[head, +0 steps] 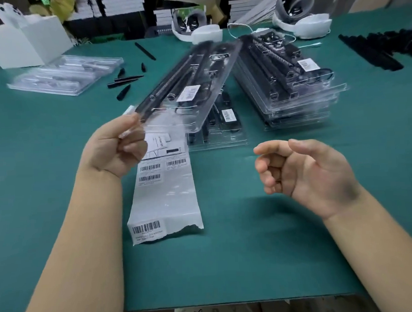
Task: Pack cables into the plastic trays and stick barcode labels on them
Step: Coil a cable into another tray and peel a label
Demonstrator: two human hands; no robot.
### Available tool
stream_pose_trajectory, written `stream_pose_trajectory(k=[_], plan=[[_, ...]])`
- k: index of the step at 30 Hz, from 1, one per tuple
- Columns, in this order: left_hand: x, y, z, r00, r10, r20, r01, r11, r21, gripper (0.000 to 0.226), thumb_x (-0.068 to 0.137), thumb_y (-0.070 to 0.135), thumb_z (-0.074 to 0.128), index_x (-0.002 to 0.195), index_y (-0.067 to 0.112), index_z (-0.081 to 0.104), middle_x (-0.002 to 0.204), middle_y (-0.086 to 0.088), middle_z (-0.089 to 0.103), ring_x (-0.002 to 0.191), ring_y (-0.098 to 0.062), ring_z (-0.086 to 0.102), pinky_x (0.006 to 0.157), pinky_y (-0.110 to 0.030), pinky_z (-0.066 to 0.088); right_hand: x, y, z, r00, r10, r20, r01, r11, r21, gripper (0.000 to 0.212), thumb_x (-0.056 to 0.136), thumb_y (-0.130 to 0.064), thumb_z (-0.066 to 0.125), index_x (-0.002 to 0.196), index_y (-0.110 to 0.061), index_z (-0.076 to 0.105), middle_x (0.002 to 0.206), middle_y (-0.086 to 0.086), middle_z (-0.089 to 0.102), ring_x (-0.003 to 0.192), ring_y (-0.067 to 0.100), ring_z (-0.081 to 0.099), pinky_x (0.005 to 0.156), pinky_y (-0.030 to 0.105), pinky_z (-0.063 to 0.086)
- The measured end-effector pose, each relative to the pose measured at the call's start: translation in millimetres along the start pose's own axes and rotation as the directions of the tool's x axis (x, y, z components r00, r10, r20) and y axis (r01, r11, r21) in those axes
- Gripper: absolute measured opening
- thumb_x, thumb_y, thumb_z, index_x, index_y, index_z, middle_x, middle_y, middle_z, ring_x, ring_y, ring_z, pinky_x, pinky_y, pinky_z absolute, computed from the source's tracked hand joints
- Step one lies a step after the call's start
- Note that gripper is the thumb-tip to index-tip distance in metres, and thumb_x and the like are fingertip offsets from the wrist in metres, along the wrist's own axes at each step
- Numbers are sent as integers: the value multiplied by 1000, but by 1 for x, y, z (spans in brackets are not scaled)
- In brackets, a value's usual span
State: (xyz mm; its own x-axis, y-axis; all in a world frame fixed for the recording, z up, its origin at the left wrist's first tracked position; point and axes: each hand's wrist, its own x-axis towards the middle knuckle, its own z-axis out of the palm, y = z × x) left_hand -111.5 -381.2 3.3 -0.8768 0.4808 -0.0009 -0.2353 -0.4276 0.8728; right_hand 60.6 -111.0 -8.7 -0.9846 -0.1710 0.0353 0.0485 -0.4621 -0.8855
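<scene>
Green matting covers the table [58, 148], and its far edge is crowded with stacked boxes and white headsets too dim and blurred to read clearly. The left hand [116, 148] pinches the near corner of a clear plastic tray [187, 86], lifted off the table and tilted, smeared by motion; black cables [173, 79] lie inside it and a white barcode label [188, 93] sits on its lid. Beneath it, partly hidden, rests another packed tray [222, 129] with its own label. To the right stands a stack of filled trays [291, 86], the lower ones hard to tell apart. A sheet of barcode labels [164, 195] lies flat on the table just beside the left wrist, its top end covered by the lifted tray and the hand, its near edge torn. The right hand [305, 175] hovers above the mat, fingers loosely curled, holding nothing. Empty clear trays [64, 74] sit far left beside loose black parts [126, 82]. More black pieces [382, 49] are cut off at the right edge.
</scene>
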Motion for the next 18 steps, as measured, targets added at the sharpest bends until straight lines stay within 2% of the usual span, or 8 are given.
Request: stream_pose_trajectory(k=[3,7,8,11,13,16,17,18], plan=[[6,-12,26,999,-34,-3,34,989,142,13,80,11,56,87,20,64,55,13,53,36,-1,29,35,-8,25,0,1,3,1000,14,5,-14,1000,-12,52,54,-49,78,92,-13,74,78,7,65,61,16,56,56,27,50],[17,-35,52,996,-58,-63,68,983,173,34,83,7,63,114,19,58,70,10,59,40,-1,34,37,-11,30,1,2,6,999,28,21,-27,999,-28,51,55,-49,77,92,-13,74,79,7,65,61,16,56,57,26,49],[19,-41,57,996,-31,-86,55,956,289,34,86,8,64,115,23,59,71,11,61,44,-1,41,40,-13,34,1,2,6,999,26,29,-25,999,-35,51,57,-48,76,92,-13,74,79,7,65,62,16,56,57,27,49],[28,-59,68,970,156,-188,30,687,726,56,84,27,73,134,21,50,80,12,68,80,-11,62,63,-24,50,1,3,4,999,25,32,-23,999,-46,50,59,-48,75,94,-12,73,80,7,65,62,16,56,57,27,50],[31,-66,70,948,252,-196,32,537,843,75,81,41,73,142,10,42,71,11,66,84,-13,61,80,-31,47,1,4,3,999,28,30,-26,998,-50,49,60,-48,74,94,-13,73,80,7,65,63,16,56,58,27,50],[32,-72,65,950,257,-175,82,336,938,49,81,53,67,111,15,59,85,-6,69,90,-22,62,70,-30,43,1,3,5,999,35,-13,-35,998,-60,33,70,-38,68,91,-14,73,78,6,64,61,16,56,56,26,49],[32,-73,64,951,249,-182,98,316,944,43,81,55,65,107,21,58,89,-6,69,91,-22,60,67,-30,40,3,4,6,997,34,-70,-39,996,-78,27,74,-33,62,88,-14,73,76,5,64,61,16,56,55,26,49],[32,-75,63,950,250,-185,104,307,946,52,82,56,64,117,19,58,92,-5,68,93,-21,58,68,-30,37,4,6,8,988,17,-152,-38,991,-130,24,75,-29,56,87,-15,72,75,3,65,61,15,57,54,25,49]])
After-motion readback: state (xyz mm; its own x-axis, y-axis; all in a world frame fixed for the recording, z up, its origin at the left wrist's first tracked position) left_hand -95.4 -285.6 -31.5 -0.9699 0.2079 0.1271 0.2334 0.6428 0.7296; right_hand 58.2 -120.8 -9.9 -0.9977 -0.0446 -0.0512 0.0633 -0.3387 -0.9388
